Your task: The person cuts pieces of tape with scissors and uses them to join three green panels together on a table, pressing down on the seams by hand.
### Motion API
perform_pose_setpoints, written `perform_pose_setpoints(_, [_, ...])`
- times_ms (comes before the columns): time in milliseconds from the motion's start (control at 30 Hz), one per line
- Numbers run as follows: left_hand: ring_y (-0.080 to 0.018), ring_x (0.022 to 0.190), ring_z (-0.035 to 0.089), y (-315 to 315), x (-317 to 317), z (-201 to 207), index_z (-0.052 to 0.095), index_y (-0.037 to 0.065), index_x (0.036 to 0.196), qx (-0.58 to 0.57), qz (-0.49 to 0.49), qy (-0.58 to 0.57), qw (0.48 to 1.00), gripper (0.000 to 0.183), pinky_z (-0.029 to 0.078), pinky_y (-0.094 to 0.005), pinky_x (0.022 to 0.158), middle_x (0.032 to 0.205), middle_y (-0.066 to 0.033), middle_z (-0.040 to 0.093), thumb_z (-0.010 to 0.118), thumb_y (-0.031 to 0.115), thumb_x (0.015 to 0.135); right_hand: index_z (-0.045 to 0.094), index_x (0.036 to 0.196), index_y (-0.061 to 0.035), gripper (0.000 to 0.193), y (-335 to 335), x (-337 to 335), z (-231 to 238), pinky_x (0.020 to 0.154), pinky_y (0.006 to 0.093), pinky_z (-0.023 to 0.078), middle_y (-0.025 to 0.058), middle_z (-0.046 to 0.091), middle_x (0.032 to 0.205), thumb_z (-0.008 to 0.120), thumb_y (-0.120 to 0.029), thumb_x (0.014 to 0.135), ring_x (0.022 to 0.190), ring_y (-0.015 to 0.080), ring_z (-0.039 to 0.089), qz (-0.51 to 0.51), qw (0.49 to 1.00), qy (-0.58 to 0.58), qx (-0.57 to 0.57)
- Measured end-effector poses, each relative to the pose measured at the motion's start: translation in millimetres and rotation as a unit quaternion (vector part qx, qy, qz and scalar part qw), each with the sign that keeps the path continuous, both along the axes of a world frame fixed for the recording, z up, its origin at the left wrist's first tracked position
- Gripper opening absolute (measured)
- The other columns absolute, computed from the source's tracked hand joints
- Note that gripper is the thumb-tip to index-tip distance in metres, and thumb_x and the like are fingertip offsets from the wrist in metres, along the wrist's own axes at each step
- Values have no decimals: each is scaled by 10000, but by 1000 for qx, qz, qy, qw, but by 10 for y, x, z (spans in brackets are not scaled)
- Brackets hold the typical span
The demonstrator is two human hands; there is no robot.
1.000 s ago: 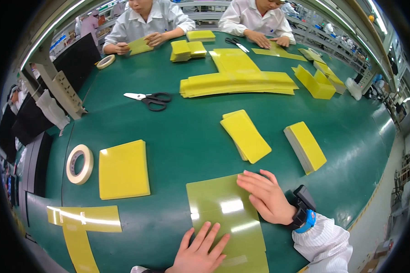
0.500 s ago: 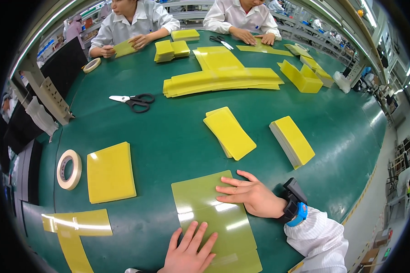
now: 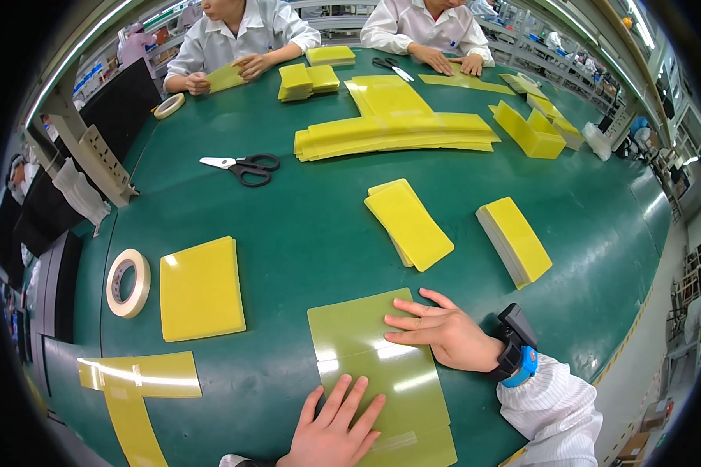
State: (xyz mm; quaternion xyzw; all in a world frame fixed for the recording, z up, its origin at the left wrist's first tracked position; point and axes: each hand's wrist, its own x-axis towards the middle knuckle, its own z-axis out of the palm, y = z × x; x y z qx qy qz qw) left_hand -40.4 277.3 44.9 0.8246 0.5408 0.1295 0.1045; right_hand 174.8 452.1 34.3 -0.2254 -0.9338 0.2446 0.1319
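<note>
Two translucent yellow-green plastic sheets [image 3: 358,331] lie edge to edge in front of me, with a strip of clear tape across the lower seam. My left hand [image 3: 336,424] rests on their left side, fingers spread. Flat on the upper right part lies my right hand [image 3: 452,336], its fingers stretched out, with a black band and a blue band on the wrist. Neither hand grips anything. Left of the sheets are a stack of square yellow sheets [image 3: 202,288], a roll of cream tape [image 3: 140,294] and a taped T-shaped yellow piece [image 3: 128,405].
Beyond my hands on the green table [image 3: 304,233] are two stacks of narrow yellow sheets [image 3: 413,226] [image 3: 516,241], black-handled scissors [image 3: 249,168] and a pile of T-shaped pieces [image 3: 397,132]. Two people in white coats [image 3: 237,39] [image 3: 424,31] handle yellow sheets across the table.
The whole view has shifted a little, so things sit farther right in the picture. Both hands keep their places on the sheets.
</note>
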Motion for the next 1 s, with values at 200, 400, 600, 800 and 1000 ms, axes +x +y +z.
perform_pose_setpoints(200, [-335,1377,331,14,9,-15,510,101,1336,-2,-5,-4,1000,503,306,-498,1057,1469,-178,376,592,306,884,644,1225,-182,585,-6,17,-4,1138,474,261,6,557,1367,475,130,760,1355,239,426,-2,1000,3,5])
perform_pose_setpoints(400, [-333,1385,319,17,2,20,510,97,1336,-8,-6,-1,1000,507,313,-497,1050,1458,-178,386,593,303,880,606,1275,-162,653,-28,-6,40,1119,443,274,33,535,1390,423,173,745,1366,260,413,-51,994,88,-43])
perform_pose_setpoints(600, [-333,1382,322,25,-7,47,509,95,1337,-10,-11,15,1000,515,315,-494,1049,1457,-181,383,591,309,876,589,1296,-140,582,10,48,-3,1104,468,255,25,538,1383,443,116,794,1375,258,400,-26,996,87,8])
perform_pose_setpoints(800, [-330,1377,328,27,-12,55,506,96,1339,-12,-9,10,1000,518,315,-490,1047,1454,-175,386,588,314,877,656,1226,-160,370,-50,-17,75,1115,586,133,-51,557,1367,613,-176,859,1401,279,356,60,997,39,38])
perform_pose_setpoints(1000, [-327,1382,323,26,-16,56,506,96,1338,-15,-11,17,1000,511,310,-488,1053,1458,-174,384,578,322,886,658,1221,-191,344,-61,-25,89,1103,627,106,-58,557,1364,634,-261,885,1411,274,336,66,997,-8,46])
